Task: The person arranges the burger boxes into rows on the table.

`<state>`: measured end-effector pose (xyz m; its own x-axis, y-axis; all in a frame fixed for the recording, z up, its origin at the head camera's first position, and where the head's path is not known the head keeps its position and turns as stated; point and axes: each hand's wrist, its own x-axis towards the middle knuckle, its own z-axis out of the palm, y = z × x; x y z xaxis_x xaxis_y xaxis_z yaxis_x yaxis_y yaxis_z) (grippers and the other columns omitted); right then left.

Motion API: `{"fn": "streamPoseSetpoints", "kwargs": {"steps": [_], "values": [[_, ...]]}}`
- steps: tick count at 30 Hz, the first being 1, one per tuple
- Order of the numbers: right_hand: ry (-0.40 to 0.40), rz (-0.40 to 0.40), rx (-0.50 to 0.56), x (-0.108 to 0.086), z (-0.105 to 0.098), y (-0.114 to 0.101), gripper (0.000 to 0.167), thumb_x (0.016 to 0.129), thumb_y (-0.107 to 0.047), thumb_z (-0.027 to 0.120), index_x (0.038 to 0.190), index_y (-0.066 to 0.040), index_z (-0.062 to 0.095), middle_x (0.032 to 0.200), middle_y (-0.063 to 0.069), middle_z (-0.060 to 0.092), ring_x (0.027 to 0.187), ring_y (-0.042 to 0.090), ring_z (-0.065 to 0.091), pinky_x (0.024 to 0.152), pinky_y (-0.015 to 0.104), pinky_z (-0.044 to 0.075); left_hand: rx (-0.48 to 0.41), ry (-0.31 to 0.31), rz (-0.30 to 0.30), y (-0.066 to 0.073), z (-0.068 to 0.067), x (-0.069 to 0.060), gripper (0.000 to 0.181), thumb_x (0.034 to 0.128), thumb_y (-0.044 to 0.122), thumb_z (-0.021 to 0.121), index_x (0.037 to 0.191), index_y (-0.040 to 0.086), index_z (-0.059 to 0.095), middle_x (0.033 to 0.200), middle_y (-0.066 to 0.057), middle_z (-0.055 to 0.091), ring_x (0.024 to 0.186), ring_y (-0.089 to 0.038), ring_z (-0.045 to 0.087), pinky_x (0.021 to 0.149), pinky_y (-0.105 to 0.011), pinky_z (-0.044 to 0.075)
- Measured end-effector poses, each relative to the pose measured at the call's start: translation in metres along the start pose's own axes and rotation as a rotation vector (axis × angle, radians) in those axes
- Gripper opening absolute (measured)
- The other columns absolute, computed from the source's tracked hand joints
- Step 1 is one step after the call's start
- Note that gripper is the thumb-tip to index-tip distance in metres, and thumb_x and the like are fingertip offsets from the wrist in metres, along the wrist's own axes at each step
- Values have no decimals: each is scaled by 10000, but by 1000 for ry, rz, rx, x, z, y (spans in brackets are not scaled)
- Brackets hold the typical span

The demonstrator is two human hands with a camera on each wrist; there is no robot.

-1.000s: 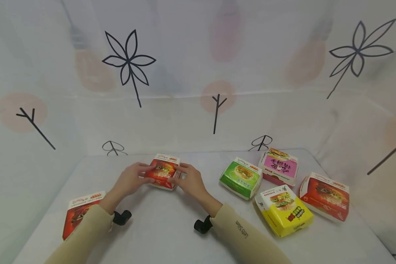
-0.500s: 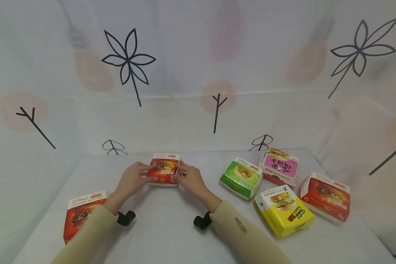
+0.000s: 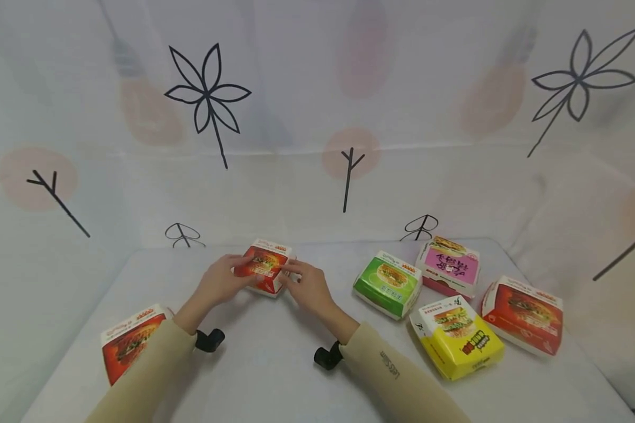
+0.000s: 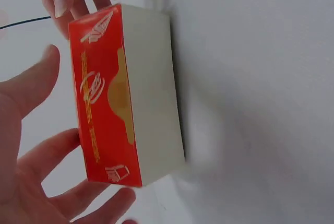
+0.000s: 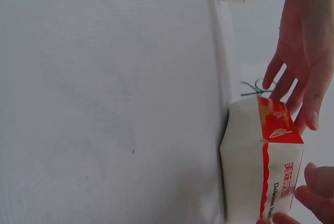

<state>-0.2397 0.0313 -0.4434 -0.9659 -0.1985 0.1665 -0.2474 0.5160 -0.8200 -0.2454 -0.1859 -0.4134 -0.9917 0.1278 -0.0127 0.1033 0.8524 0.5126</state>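
A red-and-white burger box (image 3: 264,268) stands near the back of the table, its base on the cloth. My left hand (image 3: 223,281) is at its left side. In the left wrist view, a fingertip of that left hand (image 4: 31,156) meets the red panel, while the thumb stands off the box with a gap. My right hand (image 3: 309,288) lies along the box's right side, fingers against or close to it. From the right wrist view, the left hand (image 5: 305,41) reaches beside the box (image 5: 245,156); only fingertips of the right hand (image 5: 318,190) show there.
Another red burger box (image 3: 129,343) lies at front left, partly behind the left sleeve. On the right stand a green box (image 3: 386,285), a pink box (image 3: 448,267), a yellow box (image 3: 457,338) and a red box (image 3: 524,314). A patterned white curtain (image 3: 296,194) rises behind.
The box between my hands first squares up, then turns askew again, its front corner toward the right. It sits slightly farther back, and both hands move along with it. The other boxes stay put.
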Motion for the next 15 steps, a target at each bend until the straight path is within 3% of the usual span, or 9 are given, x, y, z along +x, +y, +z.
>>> {"fn": "streamPoseSetpoints", "kwargs": {"steps": [4, 8, 11, 15], "values": [[65, -13, -6, 3, -2, 0, 290, 938, -155, 707, 1217, -78, 712, 1272, 114, 642, 1198, 263, 589, 906, 414, 535, -12, 3, -16, 2, 0, 3, 720, 868, 515, 720, 1430, 99, 551, 1442, -216, 498, 1343, -412, 418, 1076, -601, 345], [60, -32, -4, 7, -4, 3, 379, 937, -119, 698, 1306, -49, 647, 1384, 155, 562, 1291, 316, 518, 970, 453, 502, -15, -21, -32, 4, -2, 3, 648, 879, 393, 749, 1421, 92, 559, 1452, -217, 490, 1355, -419, 405, 1088, -600, 331], [47, -33, -12, 8, -6, 7, 398, 948, -115, 681, 1335, -43, 625, 1417, 153, 544, 1329, 319, 485, 993, 455, 488, -2, -33, 6, 5, -3, 5, 636, 879, 335, 757, 1425, 81, 553, 1478, -236, 450, 1364, -450, 378, 1096, -608, 313], [94, -8, -19, 8, -9, 10, 330, 953, -109, 675, 1279, -62, 671, 1295, 119, 634, 1213, 276, 583, 935, 425, 522, 20, 0, 74, 4, -4, 7, 629, 860, 316, 780, 1411, 94, 573, 1473, -253, 433, 1343, -492, 365, 1081, -630, 314]]}}
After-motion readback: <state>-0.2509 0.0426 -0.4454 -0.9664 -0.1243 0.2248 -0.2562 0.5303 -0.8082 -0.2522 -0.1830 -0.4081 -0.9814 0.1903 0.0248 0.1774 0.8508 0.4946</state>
